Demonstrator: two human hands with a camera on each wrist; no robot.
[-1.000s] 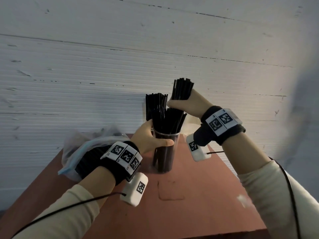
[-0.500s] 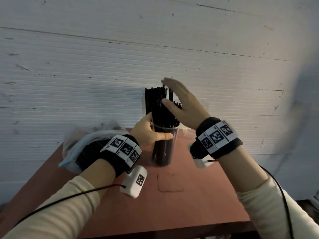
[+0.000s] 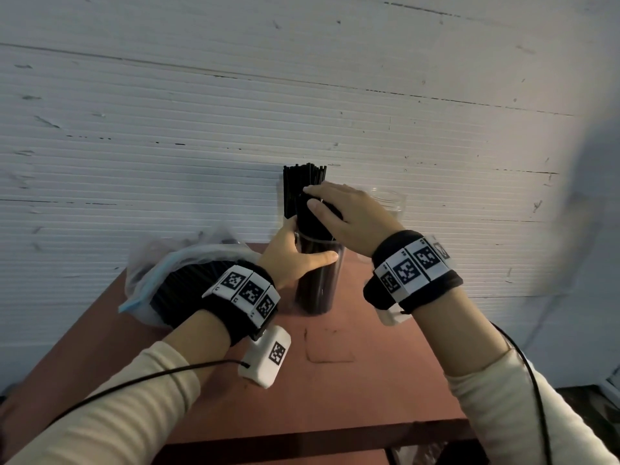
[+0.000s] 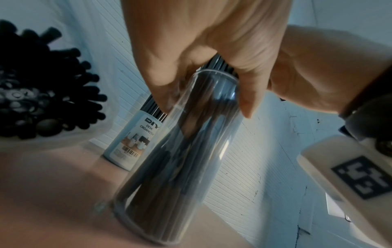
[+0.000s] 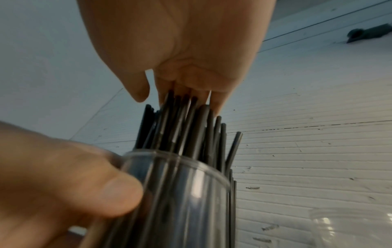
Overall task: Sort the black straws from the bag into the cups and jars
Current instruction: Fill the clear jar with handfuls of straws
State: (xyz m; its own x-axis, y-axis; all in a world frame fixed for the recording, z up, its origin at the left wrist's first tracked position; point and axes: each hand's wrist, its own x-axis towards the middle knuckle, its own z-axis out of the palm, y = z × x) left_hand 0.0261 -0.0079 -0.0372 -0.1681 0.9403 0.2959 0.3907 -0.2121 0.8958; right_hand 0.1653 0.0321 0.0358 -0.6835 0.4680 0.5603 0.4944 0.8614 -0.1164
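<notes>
A clear plastic cup (image 3: 318, 286) (image 4: 174, 167) (image 5: 180, 193) full of black straws (image 3: 310, 219) (image 5: 191, 127) stands on the red-brown table (image 3: 369, 380). My left hand (image 3: 295, 256) (image 4: 201, 58) grips the cup just under its rim, thumb across the front. With straight fingers, my right hand (image 3: 339, 209) (image 5: 180, 58) lies flat on the straw tops. A second holder (image 4: 135, 139), labelled DESK ORGANIZER, stands behind the cup with taller black straws (image 3: 303, 182) in it. At the left lies the clear bag (image 3: 174, 273) (image 4: 42, 94) of straws.
An empty clear jar (image 3: 389, 209) (image 5: 350, 226) stands at the back right, behind my right hand. A white ribbed wall (image 3: 302, 95) rises directly behind the table. The table's front edge (image 3: 318, 434) runs below my forearms.
My right hand let go of the bundle it held above the cup, spread its fingers, and came down flat onto the straw tops. The straws have sunk lower into the cup. Left hand unmoved.
</notes>
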